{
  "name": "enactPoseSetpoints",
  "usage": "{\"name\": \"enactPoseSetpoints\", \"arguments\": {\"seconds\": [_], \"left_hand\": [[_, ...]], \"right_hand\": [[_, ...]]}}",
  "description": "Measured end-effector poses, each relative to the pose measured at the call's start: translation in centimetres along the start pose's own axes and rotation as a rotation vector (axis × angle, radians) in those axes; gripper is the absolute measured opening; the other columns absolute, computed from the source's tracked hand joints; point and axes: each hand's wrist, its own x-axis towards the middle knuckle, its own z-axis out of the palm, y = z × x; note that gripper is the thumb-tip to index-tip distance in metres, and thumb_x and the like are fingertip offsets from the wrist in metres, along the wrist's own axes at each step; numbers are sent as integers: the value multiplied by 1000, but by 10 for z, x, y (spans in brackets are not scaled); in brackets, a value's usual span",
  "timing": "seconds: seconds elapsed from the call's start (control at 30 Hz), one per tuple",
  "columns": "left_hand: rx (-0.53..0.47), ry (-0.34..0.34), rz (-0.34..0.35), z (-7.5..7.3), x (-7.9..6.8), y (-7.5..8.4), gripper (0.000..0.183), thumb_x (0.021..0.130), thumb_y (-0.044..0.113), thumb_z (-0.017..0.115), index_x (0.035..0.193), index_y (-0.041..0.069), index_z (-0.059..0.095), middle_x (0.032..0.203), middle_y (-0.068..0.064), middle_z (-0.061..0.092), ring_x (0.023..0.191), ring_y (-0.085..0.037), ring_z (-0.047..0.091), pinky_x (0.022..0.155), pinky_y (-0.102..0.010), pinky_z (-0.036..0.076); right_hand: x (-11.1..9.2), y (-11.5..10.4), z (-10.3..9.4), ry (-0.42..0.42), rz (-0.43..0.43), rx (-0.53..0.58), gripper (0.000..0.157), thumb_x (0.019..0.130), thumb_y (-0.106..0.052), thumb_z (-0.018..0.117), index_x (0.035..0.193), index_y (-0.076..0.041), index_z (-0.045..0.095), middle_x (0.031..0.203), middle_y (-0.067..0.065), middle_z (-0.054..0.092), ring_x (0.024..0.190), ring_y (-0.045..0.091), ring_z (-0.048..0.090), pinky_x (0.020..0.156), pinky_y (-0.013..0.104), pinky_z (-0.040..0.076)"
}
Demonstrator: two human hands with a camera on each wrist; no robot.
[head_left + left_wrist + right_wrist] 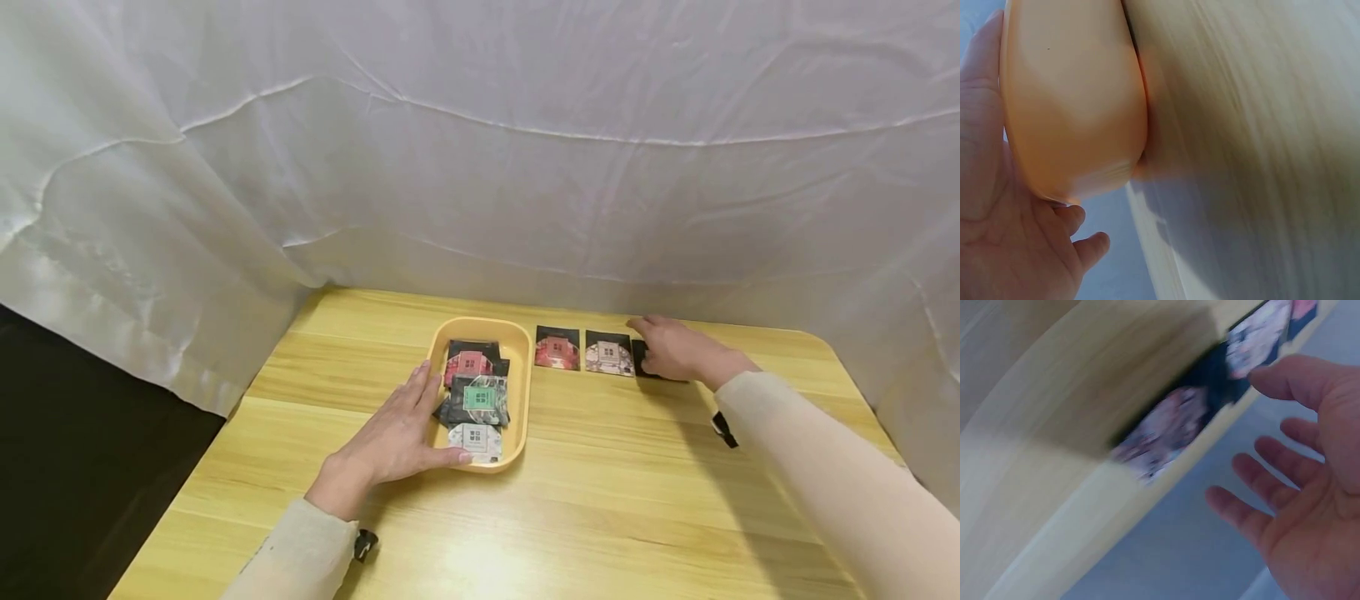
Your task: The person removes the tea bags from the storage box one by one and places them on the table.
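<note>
as it lies flat on the table (600,492), the last packet in the row (1166,428) looks thin and light, probably a slick sachet, a bit slippery and easy to crease but hardly fragile. i'd pinch it by an edge, thumb against fingertips, rather than press on its middle. the right hand (675,348) is right over it, grasping nothing that i can see: its fingers are spread well apart, and the thumb points to where this packet meets its neighbour. whether the thumb touches, i cannot tell. next along are the pale packet (609,353) and then the red packet (557,348), side by side near the table's far edge. just left of them sits the yellow tray (515,343), with more packets inside, a green one (480,398) lying across others. the tray seems light, stiff plastic, easily nudged, so its rim is the place to steady it. there the left hand (397,429) rests without clenching, fairly straight fingers at the left side, thumb at the near rim. behind everything hangs a pale cloth (525,208).
</note>
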Motion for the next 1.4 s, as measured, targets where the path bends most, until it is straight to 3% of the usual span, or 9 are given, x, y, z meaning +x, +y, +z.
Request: {"name": "enactPoseSetpoints", "arguments": {"seconds": [0.17,0.37,0.6,0.8,0.97,1.13,1.4], "left_hand": [[-1,4,-5,-1,1,0,132,64,94,46,158,9,9,166,-8,-5,153,-20,2,123,-43,15],[-6,5,-7,0,1,-1,133,64,95,45,157,8,8,166,-8,-6,153,-20,1,123,-42,15],[-27,18,-4,-2,0,-2,132,65,93,48,157,8,8,166,-9,-4,152,-21,2,123,-43,16],[-38,15,4,-1,0,-3,130,67,91,50,157,8,8,166,-9,-5,152,-21,2,123,-43,16],[-31,13,16,1,1,-3,129,68,91,49,157,8,7,165,-8,-5,152,-20,2,123,-43,17],[-26,8,20,1,1,-4,129,68,92,47,157,8,7,165,-8,-6,152,-20,2,123,-43,18],[-29,6,29,2,1,-4,129,68,92,47,157,8,8,165,-8,-7,152,-19,0,123,-43,17]], "right_hand": [[5,-35,-16,99,-29,-75,70,92,-29,66,147,1,36,147,29,40,135,50,36,112,62,30],[13,-84,-31,203,-118,-59,65,91,-35,65,141,1,45,144,24,46,134,43,41,113,57,34],[22,-151,-32,287,-241,-61,67,89,-43,68,137,2,52,142,22,50,132,38,47,115,50,35],[26,-201,-16,191,-195,-40,76,87,-50,68,142,-4,47,147,18,46,134,34,46,110,49,41],[33,-226,-1,81,-215,-65,86,80,-54,74,146,-8,43,152,16,40,135,34,44,104,51,47],[42,-238,11,3,-215,-74,94,77,-53,78,150,-10,37,153,16,37,134,37,44,108,51,43],[49,-244,19,-13,-219,-80,93,72,-49,83,146,-11,41,146,12,46,124,31,50,101,46,49]]}}
